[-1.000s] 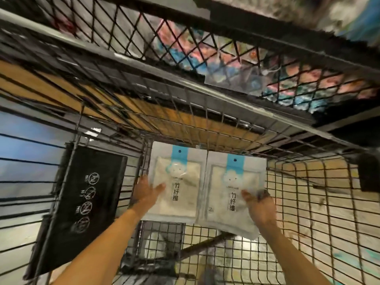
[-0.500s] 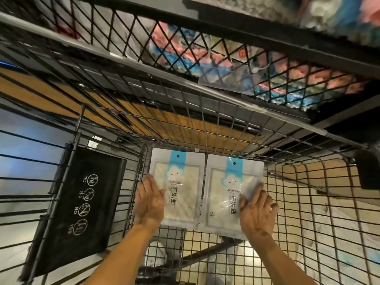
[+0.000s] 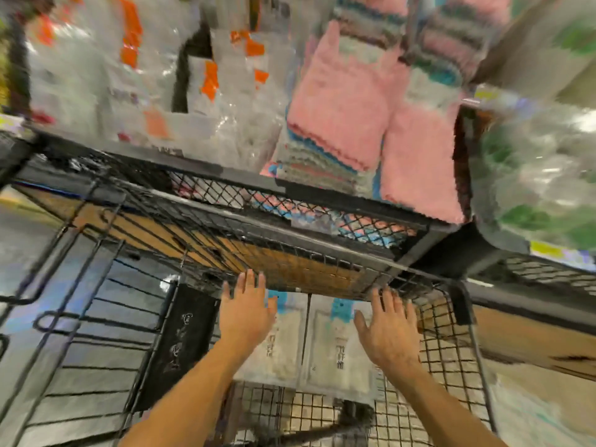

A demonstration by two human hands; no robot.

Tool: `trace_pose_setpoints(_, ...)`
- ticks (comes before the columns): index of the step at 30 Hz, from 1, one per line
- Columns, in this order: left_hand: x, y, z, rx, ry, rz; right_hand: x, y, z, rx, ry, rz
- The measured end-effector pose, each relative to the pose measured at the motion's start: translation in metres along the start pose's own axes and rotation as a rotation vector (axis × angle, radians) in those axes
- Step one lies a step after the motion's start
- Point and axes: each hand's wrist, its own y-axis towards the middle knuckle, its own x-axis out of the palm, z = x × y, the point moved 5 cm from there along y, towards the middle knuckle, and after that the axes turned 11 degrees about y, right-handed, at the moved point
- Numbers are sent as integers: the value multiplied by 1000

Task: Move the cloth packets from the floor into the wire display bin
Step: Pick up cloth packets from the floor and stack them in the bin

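Note:
Two white cloth packets with blue header strips lie side by side on the wire bin's floor: the left packet and the right packet. My left hand hovers above the left packet with its fingers spread and nothing in it. Over the right packet's right edge, my right hand is also spread and holds nothing. The black wire display bin surrounds both packets. The frame is motion-blurred.
A black sign panel hangs on the bin's left wall. Above the bin's far rim runs a mesh shelf with pink towels and clear-wrapped packs. More wire framing stands at the left.
Both hands have let go of the packets and lifted with fingers spread. The packets now rest flat on the bin floor. The view has tilted upward toward the shelf.

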Motion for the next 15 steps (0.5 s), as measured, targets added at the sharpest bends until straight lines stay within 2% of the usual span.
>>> trace_pose_setpoints(4, -87, -28, -10, -45, 29, 145, -75, -10, -10, -51, 71, 92)
trace_pose_setpoints(10, -207, -82, -15, -97, -3, 210, -190, -38, -21, -87, 114, 178)
trace_pose_setpoints(15, -303, -141, -14, -108, -50, 333, -282, -74, -20, -106, 180, 244)
